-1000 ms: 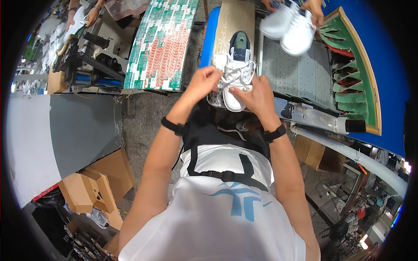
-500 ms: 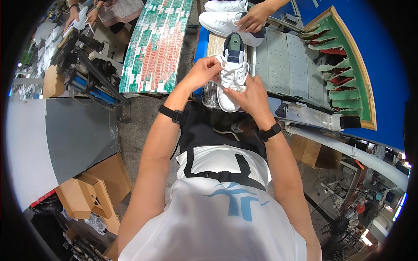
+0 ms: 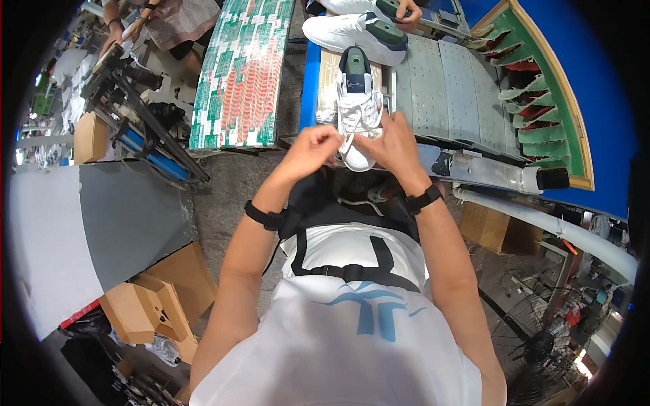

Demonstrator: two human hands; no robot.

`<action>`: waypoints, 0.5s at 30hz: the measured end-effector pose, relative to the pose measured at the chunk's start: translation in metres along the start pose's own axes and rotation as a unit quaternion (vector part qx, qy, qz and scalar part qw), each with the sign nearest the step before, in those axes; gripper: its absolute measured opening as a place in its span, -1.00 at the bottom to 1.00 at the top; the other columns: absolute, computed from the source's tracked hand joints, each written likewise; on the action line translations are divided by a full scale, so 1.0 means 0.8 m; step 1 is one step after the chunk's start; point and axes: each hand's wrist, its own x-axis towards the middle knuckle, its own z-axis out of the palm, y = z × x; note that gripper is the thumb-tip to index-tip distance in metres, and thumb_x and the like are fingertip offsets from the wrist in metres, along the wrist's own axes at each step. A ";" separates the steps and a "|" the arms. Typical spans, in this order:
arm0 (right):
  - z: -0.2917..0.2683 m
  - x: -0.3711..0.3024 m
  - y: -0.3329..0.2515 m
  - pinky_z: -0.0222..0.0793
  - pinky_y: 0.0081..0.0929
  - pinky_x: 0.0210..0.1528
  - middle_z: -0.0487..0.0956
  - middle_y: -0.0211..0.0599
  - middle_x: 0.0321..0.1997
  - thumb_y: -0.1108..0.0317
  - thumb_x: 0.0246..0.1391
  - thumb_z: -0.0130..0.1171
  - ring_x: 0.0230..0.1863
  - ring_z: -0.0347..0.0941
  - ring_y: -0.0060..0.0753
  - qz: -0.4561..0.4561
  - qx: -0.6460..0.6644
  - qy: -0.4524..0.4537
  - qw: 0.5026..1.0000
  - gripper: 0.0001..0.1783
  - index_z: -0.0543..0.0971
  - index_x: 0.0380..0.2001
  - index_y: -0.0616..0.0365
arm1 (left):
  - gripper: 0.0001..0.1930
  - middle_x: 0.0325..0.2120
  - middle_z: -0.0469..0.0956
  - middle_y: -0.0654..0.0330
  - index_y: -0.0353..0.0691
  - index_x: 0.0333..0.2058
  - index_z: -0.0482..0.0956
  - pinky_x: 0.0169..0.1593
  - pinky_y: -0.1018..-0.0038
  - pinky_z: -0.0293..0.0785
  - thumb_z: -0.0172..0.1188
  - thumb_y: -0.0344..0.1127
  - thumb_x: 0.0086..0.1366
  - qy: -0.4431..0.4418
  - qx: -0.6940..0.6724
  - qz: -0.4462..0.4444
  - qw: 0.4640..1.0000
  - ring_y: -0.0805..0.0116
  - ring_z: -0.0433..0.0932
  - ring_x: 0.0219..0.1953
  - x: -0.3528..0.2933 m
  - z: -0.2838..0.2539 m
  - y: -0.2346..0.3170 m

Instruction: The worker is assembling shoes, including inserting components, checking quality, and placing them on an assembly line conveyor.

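A laced white shoe (image 3: 357, 115) lies toe to six o'clock on a tan board (image 3: 326, 84). The right hand (image 3: 396, 145) grips its right side, thumb across the forefoot; the left hand (image 3: 315, 149) pinches at the laces from eight o'clock, though I cannot tell whether a strand is caught.

Around the laced shoe: at twelve, just past its heel, two more white shoes (image 3: 338, 32) block the board's far end, a co-worker's hand (image 3: 408, 11) at the farther one; at half past nine, a taped stack (image 3: 240, 81); at two, grey perforated plates (image 3: 430, 88); at five, a fan (image 3: 538, 345).
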 end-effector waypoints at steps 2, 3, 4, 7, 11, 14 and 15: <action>-0.013 0.002 -0.007 0.56 -0.08 0.02 0.58 0.19 -0.06 -0.20 -0.04 0.58 -0.02 0.60 0.20 0.019 0.033 -0.064 0.997 0.06 0.49 0.33 0.39 | -0.80 -0.47 0.53 0.32 -0.26 -0.30 0.59 -0.31 0.46 0.67 0.21 -0.29 0.52 0.116 -0.096 -0.054 0.987 0.52 0.57 -0.47 0.003 -0.021 -0.005; -0.012 0.001 -0.002 0.56 -0.08 0.02 0.58 0.19 -0.06 -0.20 -0.04 0.58 -0.02 0.60 0.20 0.018 0.034 -0.061 0.997 0.06 0.49 0.33 0.39 | -0.81 -0.52 0.53 0.32 -0.20 -0.25 0.60 -0.30 0.48 0.70 0.16 -0.24 0.55 0.165 -0.138 -0.062 0.975 0.49 0.59 -0.51 0.005 -0.032 -0.002; -0.006 -0.002 0.009 0.54 -0.11 0.10 0.59 0.22 0.02 -0.18 0.05 0.52 0.05 0.60 0.17 0.047 0.071 -0.029 0.996 0.04 0.45 0.37 0.39 | -0.81 -0.53 0.51 0.32 -0.20 -0.26 0.58 -0.32 0.48 0.72 0.14 -0.24 0.55 0.162 -0.205 -0.047 0.964 0.49 0.58 -0.52 0.009 -0.047 -0.004; -0.004 -0.020 0.053 0.49 -0.17 0.23 0.60 0.25 0.14 -0.13 0.21 0.41 0.18 0.59 0.09 0.137 0.179 0.022 0.974 -0.02 0.38 0.45 0.38 | -0.85 -0.52 0.51 0.32 -0.21 -0.24 0.57 -0.31 0.50 0.63 0.18 -0.29 0.53 0.158 -0.251 -0.021 0.955 0.53 0.53 -0.50 0.012 -0.060 0.027; -0.060 -0.060 0.006 0.45 -0.25 0.28 0.65 0.06 0.13 0.11 0.28 0.32 0.20 0.59 -0.13 0.128 0.289 0.020 0.949 -0.16 0.34 0.46 0.40 | -0.80 -0.42 0.64 0.19 -0.33 -0.23 0.60 -0.20 0.38 0.61 0.34 -0.28 0.40 0.286 0.156 0.072 0.943 0.31 0.63 -0.39 0.049 -0.100 0.002; -0.068 -0.060 -0.023 0.47 -0.22 0.24 0.66 -0.04 0.02 0.24 0.16 0.32 0.09 0.63 -0.11 0.061 0.262 -0.030 0.963 -0.21 0.41 0.40 0.42 | -0.71 -0.24 0.70 0.03 -0.36 -0.14 0.64 0.01 0.24 0.62 0.40 -0.23 0.34 0.306 0.268 0.249 0.879 0.08 0.70 -0.16 0.098 -0.072 0.048; -0.069 -0.052 -0.038 0.48 -0.18 0.22 0.65 -0.01 -0.01 0.24 0.12 0.33 0.04 0.63 -0.03 -0.007 0.218 -0.033 0.975 -0.20 0.44 0.38 0.42 | -0.62 -0.12 0.69 -0.05 -0.37 -0.07 0.64 0.10 0.21 0.59 0.42 -0.19 0.31 0.277 0.307 0.268 0.870 0.00 0.68 -0.03 0.117 -0.063 0.063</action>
